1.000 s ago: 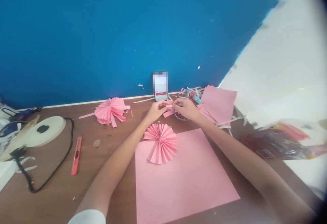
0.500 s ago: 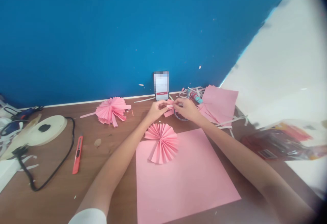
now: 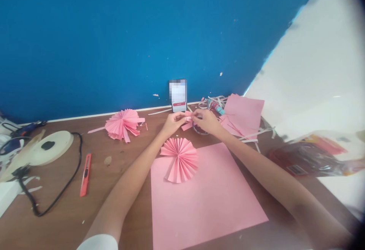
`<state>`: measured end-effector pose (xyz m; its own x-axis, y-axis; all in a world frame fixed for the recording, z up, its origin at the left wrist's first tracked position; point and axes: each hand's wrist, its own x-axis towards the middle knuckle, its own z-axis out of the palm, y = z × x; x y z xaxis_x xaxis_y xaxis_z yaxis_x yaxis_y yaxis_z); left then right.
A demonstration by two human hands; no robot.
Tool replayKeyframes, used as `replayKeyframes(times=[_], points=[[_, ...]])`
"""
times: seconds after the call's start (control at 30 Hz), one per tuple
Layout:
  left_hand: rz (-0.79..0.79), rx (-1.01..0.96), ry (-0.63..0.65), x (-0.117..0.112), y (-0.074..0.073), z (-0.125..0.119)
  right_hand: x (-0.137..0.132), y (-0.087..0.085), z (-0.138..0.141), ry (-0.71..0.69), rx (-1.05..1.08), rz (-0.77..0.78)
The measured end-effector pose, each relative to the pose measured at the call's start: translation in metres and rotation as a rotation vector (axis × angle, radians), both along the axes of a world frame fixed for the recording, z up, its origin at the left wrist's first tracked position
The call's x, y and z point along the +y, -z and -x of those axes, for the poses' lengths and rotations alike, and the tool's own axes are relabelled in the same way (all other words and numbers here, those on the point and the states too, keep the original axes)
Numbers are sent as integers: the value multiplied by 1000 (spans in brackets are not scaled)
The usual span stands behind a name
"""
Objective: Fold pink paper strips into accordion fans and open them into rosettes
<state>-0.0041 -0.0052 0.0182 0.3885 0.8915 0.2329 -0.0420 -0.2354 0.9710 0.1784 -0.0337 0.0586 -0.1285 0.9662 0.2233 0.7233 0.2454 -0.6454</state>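
My left hand (image 3: 172, 122) and my right hand (image 3: 207, 121) meet at the far side of the table, fingertips pinched together on a small folded pink paper piece (image 3: 187, 122). Below the hands a pleated pink paper fan (image 3: 179, 159) lies on the top edge of a large flat pink sheet (image 3: 205, 200). A second, fuller pink paper fan (image 3: 123, 124) rests to the left near the blue wall. A roll of tape (image 3: 199, 129) lies under my right hand.
A stack of pink sheets (image 3: 243, 115) and paper strips lie at the right. An orange utility knife (image 3: 85, 174), a black cable (image 3: 61, 189) and a cream round object (image 3: 47, 147) sit at the left. A small box (image 3: 178, 96) leans on the wall. A plastic packet (image 3: 313, 157) lies far right.
The hands have stayed in place; the fingers have shifted slightly on the small pink piece. The view has moved a little.
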Motion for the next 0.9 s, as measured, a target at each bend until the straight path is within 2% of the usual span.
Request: replayKeyframes(times=[0.2,0.37,0.53,0.7,0.9], points=[[10,-4,-18,2,3,-1,1,2,1,-17,3,-5],[4,2,-57,4,5,0,1,-1,0,-54,42,51],[15,-26,-124,6,6,1,4,-11,-7,-91,88,71],[43,-47,-179,8,6,2,3,-26,-18,-92,112,153],[50,-54,-182,8,6,3,9,-32,-31,-76,22,171]])
